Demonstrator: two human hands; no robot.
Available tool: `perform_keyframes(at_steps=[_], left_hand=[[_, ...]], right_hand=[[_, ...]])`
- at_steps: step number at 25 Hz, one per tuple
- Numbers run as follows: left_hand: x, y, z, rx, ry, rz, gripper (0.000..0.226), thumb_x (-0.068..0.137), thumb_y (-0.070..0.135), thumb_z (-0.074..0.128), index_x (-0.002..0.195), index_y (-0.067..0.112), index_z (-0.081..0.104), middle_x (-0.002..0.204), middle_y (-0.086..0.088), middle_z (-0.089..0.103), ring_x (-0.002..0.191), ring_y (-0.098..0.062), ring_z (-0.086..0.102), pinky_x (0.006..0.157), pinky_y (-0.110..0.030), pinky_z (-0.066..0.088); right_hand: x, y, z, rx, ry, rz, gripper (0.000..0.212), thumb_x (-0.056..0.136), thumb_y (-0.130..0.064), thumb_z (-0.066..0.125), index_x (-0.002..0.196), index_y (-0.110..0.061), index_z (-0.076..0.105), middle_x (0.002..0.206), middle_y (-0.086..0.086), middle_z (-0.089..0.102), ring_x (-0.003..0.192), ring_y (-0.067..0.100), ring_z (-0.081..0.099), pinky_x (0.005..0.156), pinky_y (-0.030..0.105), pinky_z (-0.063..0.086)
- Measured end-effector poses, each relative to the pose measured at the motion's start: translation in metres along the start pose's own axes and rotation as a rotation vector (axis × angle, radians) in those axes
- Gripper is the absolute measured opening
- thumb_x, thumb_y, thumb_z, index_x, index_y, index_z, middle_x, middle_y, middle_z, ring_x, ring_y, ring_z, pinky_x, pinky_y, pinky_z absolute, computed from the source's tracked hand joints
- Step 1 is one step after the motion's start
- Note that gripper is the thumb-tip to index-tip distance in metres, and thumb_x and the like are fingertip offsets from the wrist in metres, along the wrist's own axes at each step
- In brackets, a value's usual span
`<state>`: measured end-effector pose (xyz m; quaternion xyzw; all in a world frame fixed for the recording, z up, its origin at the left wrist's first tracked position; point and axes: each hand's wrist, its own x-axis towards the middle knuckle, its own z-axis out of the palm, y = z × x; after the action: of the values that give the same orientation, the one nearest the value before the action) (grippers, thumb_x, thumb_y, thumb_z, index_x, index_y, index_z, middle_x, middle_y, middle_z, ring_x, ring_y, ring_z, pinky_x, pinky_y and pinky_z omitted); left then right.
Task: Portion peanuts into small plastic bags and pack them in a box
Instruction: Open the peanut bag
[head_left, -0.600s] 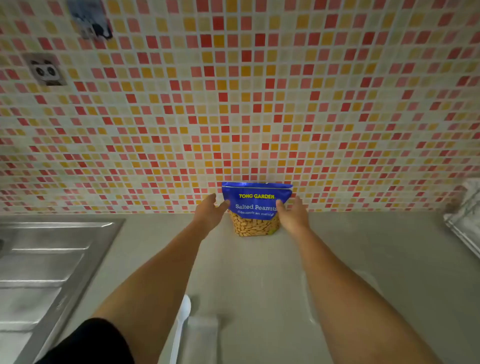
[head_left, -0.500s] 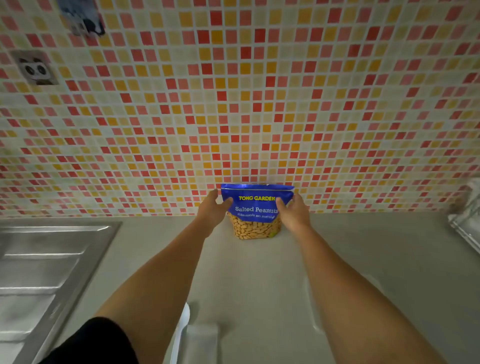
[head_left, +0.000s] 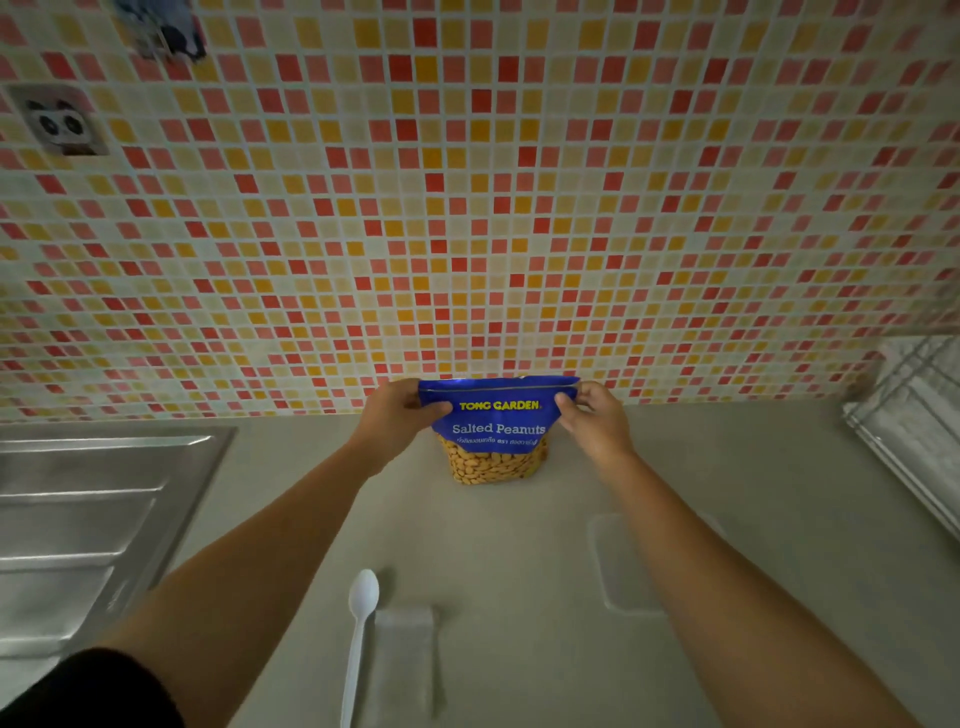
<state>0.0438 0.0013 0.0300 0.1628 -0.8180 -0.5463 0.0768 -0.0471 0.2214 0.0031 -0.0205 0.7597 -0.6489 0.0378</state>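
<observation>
A blue "Salted Peanuts" pouch (head_left: 496, 431) stands upright on the grey counter (head_left: 519, 545) near the tiled wall, with peanuts showing through its clear lower window. My left hand (head_left: 397, 413) pinches the pouch's top left corner and my right hand (head_left: 592, 415) pinches its top right corner. A white plastic spoon (head_left: 359, 618) lies on the counter near me. Beside it lies a stack of small clear plastic bags (head_left: 405, 654). A clear flat plastic box or lid (head_left: 618, 566) rests on the counter partly under my right forearm.
A steel sink drainboard (head_left: 88, 525) fills the left side. A wire rack (head_left: 914, 431) stands at the right edge. The mosaic tiled wall (head_left: 467, 208) rises right behind the pouch, carrying a panda sticker (head_left: 62, 124) at the upper left.
Both hands moved from the pouch's sides up to its top corners and now grip them. The view has tilted down, so the spoon and bags show more fully.
</observation>
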Motion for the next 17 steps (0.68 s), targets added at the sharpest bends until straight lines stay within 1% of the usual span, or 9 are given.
perform_keyframes(at_steps=[3, 5, 6, 7, 10, 13, 15, 16, 17], left_hand=[[-0.045, 0.008, -0.006, -0.026, -0.044, 0.008, 0.023, 0.084, 0.014, 0.066, 0.106, 0.009, 0.064, 0.100, -0.008, 0.069, 0.095, -0.021, 0.066, 0.078, -0.035, 0.057], [-0.076, 0.007, -0.004, -0.037, -0.066, 0.017, 0.019, 0.083, 0.014, 0.068, 0.102, 0.012, 0.066, 0.098, -0.010, 0.071, 0.093, -0.023, 0.068, 0.079, -0.039, 0.057], [-0.092, 0.002, -0.001, -0.033, -0.060, 0.018, 0.017, 0.082, 0.015, 0.069, 0.099, 0.013, 0.067, 0.095, -0.010, 0.072, 0.091, -0.023, 0.069, 0.078, -0.039, 0.058], [-0.108, 0.000, 0.004, -0.040, -0.044, 0.023, 0.017, 0.081, 0.014, 0.070, 0.098, 0.012, 0.067, 0.091, -0.010, 0.073, 0.086, -0.023, 0.069, 0.076, -0.037, 0.059], [-0.150, -0.011, 0.020, -0.069, 0.005, -0.006, 0.016, 0.079, 0.011, 0.072, 0.094, 0.006, 0.069, 0.078, -0.001, 0.072, 0.073, -0.016, 0.069, 0.065, -0.024, 0.057], [-0.176, -0.023, 0.029, -0.039, 0.023, -0.018, 0.007, 0.078, 0.011, 0.073, 0.084, 0.012, 0.070, 0.072, 0.006, 0.072, 0.069, -0.015, 0.068, 0.060, -0.018, 0.053], [-0.185, -0.026, 0.032, -0.005, 0.037, -0.015, 0.006, 0.079, 0.013, 0.072, 0.080, 0.018, 0.068, 0.074, 0.005, 0.073, 0.072, -0.016, 0.068, 0.060, -0.020, 0.052], [-0.186, -0.027, 0.032, 0.041, 0.034, -0.005, 0.008, 0.080, 0.015, 0.071, 0.079, 0.021, 0.066, 0.076, 0.003, 0.072, 0.073, -0.016, 0.069, 0.060, -0.021, 0.052], [-0.187, -0.024, 0.031, 0.101, 0.014, 0.015, 0.008, 0.081, 0.018, 0.070, 0.078, 0.023, 0.064, 0.076, 0.004, 0.071, 0.074, -0.014, 0.068, 0.059, -0.018, 0.051]], right_hand=[[-0.035, -0.008, -0.021, 0.062, -0.080, 0.033, 0.012, 0.089, -0.008, 0.059, 0.080, -0.013, 0.052, 0.082, 0.000, 0.061, 0.081, 0.012, 0.061, 0.068, 0.020, 0.053], [-0.064, -0.011, -0.037, 0.054, -0.127, 0.040, 0.015, 0.089, -0.007, 0.058, 0.079, -0.015, 0.052, 0.082, -0.001, 0.060, 0.082, 0.011, 0.061, 0.070, 0.019, 0.054], [-0.079, -0.008, -0.044, 0.050, -0.148, 0.049, 0.015, 0.090, -0.006, 0.057, 0.079, -0.016, 0.052, 0.082, -0.001, 0.060, 0.080, 0.010, 0.061, 0.069, 0.017, 0.054], [-0.090, -0.004, -0.051, 0.046, -0.163, 0.059, 0.016, 0.090, -0.007, 0.057, 0.079, -0.016, 0.052, 0.081, -0.001, 0.060, 0.080, 0.009, 0.061, 0.070, 0.018, 0.054], [-0.117, 0.011, -0.066, 0.022, -0.201, 0.090, 0.016, 0.089, -0.007, 0.058, 0.078, -0.016, 0.052, 0.079, 0.001, 0.060, 0.079, 0.015, 0.060, 0.076, 0.029, 0.052], [-0.131, 0.025, -0.071, -0.003, -0.238, 0.126, 0.016, 0.089, -0.005, 0.058, 0.078, -0.015, 0.053, 0.078, 0.004, 0.060, 0.078, 0.020, 0.060, 0.081, 0.038, 0.052], [-0.137, 0.032, -0.073, -0.038, -0.255, 0.126, 0.013, 0.088, -0.008, 0.060, 0.079, -0.015, 0.054, 0.082, 0.004, 0.062, 0.085, 0.028, 0.064, 0.086, 0.045, 0.053], [-0.140, 0.032, -0.074, -0.090, -0.252, 0.090, 0.011, 0.087, -0.012, 0.063, 0.081, -0.015, 0.054, 0.084, 0.002, 0.062, 0.088, 0.030, 0.065, 0.084, 0.043, 0.055], [-0.143, 0.030, -0.076, -0.189, -0.222, 0.023, 0.010, 0.085, -0.016, 0.065, 0.085, -0.015, 0.055, 0.087, 0.000, 0.061, 0.087, 0.028, 0.066, 0.078, 0.035, 0.055]])
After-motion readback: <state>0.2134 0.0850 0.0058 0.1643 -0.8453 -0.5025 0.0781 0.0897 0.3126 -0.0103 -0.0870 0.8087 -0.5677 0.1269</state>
